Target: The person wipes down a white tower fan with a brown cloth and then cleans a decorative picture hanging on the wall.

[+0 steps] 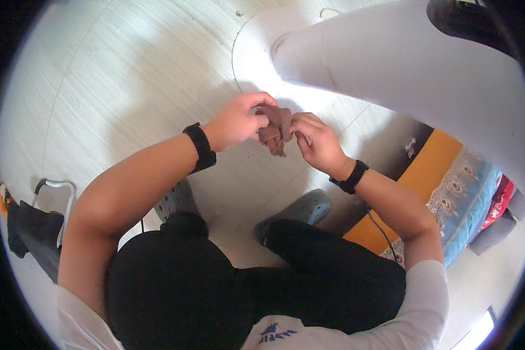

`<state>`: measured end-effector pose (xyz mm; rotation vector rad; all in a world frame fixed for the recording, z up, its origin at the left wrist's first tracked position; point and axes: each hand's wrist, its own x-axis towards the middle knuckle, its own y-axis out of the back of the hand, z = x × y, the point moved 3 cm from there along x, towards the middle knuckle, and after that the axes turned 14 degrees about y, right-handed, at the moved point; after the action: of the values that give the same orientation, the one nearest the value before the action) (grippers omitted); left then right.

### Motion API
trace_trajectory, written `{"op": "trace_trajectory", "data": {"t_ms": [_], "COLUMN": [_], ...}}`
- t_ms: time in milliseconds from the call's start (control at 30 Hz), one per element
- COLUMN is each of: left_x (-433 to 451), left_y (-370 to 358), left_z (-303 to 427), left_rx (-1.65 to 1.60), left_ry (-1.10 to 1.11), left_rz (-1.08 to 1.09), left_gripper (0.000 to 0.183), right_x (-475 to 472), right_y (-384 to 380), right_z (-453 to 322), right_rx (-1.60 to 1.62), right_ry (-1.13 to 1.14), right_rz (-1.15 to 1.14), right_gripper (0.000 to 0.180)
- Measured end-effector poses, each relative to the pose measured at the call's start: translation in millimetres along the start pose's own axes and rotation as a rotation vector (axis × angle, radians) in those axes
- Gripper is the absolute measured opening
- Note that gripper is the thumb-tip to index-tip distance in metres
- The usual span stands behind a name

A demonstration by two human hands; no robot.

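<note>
A crumpled, folded piece of reddish-brown soft material [274, 127], perhaps fabric, is held up over the floor between both hands. My left hand [243, 120] grips its left side, with fingers at its top and the thumb on its front. At its right edge, my right hand [317, 140] pinches the material between bent fingers. Both wrists wear black bands. The underside of the piece hangs loose with a ragged lower tip.
Below lies a pale wood-look floor [157, 87]. A large white curved pedestal [376, 57] stands at upper right. To the right is a bed-like edge with orange board [433, 157] and lace-trimmed blue cloth [472, 197]. Grey clogs [302, 208] are on my feet; dark cloth [39, 227] hangs at left.
</note>
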<state>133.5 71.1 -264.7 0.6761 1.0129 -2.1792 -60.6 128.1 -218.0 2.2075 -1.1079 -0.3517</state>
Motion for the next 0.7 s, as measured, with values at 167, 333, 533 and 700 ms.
{"op": "trace_trajectory", "data": {"t_ms": [167,333,533,700], "left_x": [22.8,32.6,51.8,52.6], "left_y": [-3.8,-4.3,-0.8,2.6], "left_z": [-15.4,-4.9,-9.2,-3.8], "left_rx": [0.195,0.696,1.516,1.643], "left_ry": [-0.277,-0.612,-0.861,-0.919], "left_rz": [0.295,0.483,0.506,0.553], "left_gripper": [0.013,0.025,0.042,0.04], "right_x": [-13.0,-40.4,-25.1,-10.1], "right_y": [2.4,7.9,10.2,-2.6], "right_z": [18.5,75.9,81.1,80.0], "right_rx": [-0.025,-0.213,-0.344,-0.333], "right_ry": [-0.048,-0.433,-0.578,-0.649], "right_rz": [-0.009,0.137,-0.042,-0.155], "right_gripper": [0.03,0.035,0.054,0.058]}}
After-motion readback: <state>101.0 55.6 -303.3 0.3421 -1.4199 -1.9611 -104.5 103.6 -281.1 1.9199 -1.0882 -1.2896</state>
